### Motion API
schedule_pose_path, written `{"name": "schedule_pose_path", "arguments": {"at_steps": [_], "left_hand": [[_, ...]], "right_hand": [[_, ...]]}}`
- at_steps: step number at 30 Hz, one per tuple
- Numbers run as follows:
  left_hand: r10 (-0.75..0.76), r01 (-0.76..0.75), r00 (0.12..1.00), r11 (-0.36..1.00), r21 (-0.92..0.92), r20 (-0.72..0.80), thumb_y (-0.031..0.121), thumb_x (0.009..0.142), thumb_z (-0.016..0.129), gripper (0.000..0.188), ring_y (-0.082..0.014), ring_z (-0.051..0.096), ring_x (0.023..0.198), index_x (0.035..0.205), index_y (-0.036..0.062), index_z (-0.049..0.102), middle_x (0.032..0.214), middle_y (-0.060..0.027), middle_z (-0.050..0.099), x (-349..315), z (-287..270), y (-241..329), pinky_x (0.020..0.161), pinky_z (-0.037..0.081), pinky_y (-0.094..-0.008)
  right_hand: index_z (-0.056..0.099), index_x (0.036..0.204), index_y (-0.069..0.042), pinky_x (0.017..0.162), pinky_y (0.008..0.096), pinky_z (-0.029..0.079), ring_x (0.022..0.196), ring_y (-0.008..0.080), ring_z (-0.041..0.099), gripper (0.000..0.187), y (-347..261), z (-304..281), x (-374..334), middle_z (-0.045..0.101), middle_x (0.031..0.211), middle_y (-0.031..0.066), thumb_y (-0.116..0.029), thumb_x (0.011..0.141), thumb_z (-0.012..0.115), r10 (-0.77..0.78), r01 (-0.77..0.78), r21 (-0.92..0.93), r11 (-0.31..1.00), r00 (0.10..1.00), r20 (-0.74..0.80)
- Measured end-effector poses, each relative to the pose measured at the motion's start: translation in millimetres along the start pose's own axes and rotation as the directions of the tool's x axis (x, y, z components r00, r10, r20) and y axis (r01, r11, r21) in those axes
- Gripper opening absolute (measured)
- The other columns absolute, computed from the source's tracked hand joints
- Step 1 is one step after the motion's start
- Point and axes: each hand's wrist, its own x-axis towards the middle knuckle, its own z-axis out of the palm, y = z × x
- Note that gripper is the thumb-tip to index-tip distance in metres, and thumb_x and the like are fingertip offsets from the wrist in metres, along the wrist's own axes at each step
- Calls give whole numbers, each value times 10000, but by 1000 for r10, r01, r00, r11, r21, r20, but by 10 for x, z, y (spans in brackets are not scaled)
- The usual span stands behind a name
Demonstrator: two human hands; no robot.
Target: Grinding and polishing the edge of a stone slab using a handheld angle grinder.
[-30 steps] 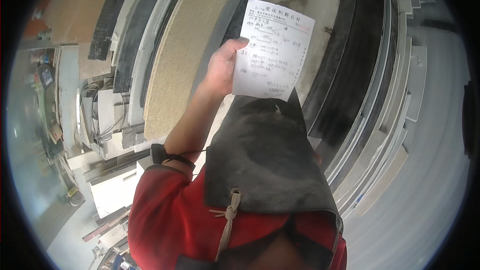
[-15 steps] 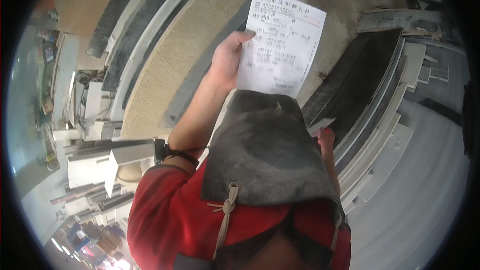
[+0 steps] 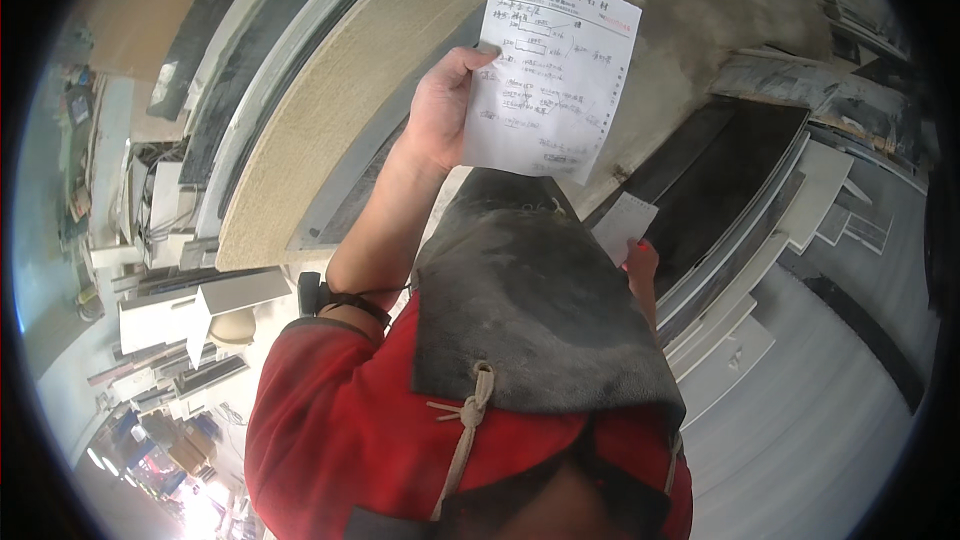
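Observation:
My left hand [image 3: 447,105] pinches the left edge of a white paper sheet [image 3: 545,80], thumb on its front and the other fingers behind it. Handwritten lines and small sketches cover the sheet, which is held up in front of me. Lower on the right, my right hand [image 3: 643,262] is closed on a smaller piece of paper [image 3: 626,223]; something red shows at its fingertips, too small to name. A dark grey apron [image 3: 530,310] over a red shirt hangs between my arms and hides part of the right forearm.
Long slabs [image 3: 300,110] in beige, grey and black lean in a row at the left. Dark panels [image 3: 715,180] and pale slabs [image 3: 790,230] stand on the right. Concrete floor [image 3: 680,10] lies ahead. White boards [image 3: 160,330] and offcuts are stacked at the lower left.
The sheet and my left hand have shifted slightly left and up. In my right hand, the smaller paper has risen and turned, so more of it shows. The surroundings have shifted slightly.

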Motion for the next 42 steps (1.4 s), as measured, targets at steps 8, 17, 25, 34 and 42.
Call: {"name": "schedule_pose_path", "arguments": {"at_steps": [8,17,25,34,42], "left_hand": [[46,-46,997,999,-8,-67,240,943,449,482,-332,631,1093,1282,-98,504,1203,-210,631,1302,225,533,1000,474,-454],[49,-49,999,998,-50,5,229,912,510,473,-338,671,1019,1254,-96,532,1162,-231,651,2432,104,1018,942,523,-459],[188,-193,981,974,-116,-53,224,938,479,455,-320,645,1044,1255,-99,527,1180,-210,642,2601,-27,852,970,494,-440],[607,-630,679,771,99,-413,223,903,524,474,-291,690,944,1237,-114,504,1098,-211,645,1617,-428,192,802,606,-427],[668,-778,555,627,-26,-495,206,912,507,483,-308,690,951,1249,-140,486,1113,-232,641,1910,-1936,-952,831,604,-422]], "right_hand": [[689,876,-15,627,421,524,708,260,674,228,1537,-103,1140,684,767,138,-236,831,655,-436,355,-620,700,900,23],[658,839,-12,494,327,463,527,170,561,188,-402,-130,1944,573,636,37,-196,872,629,-188,188,-34,982,982,-14],[642,869,-13,498,284,434,593,97,547,169,-2333,-238,2447,587,721,11,-178,904,641,-146,144,40,989,989,36],[586,1198,82,901,332,495,1017,191,632,331,-4700,-401,2151,640,1139,118,-97,920,587,-582,211,563,799,510,634],[571,1217,77,930,339,492,1031,190,619,351,-3933,913,3210,632,1143,112,-107,919,588,-540,147,520,842,256,802]]}}
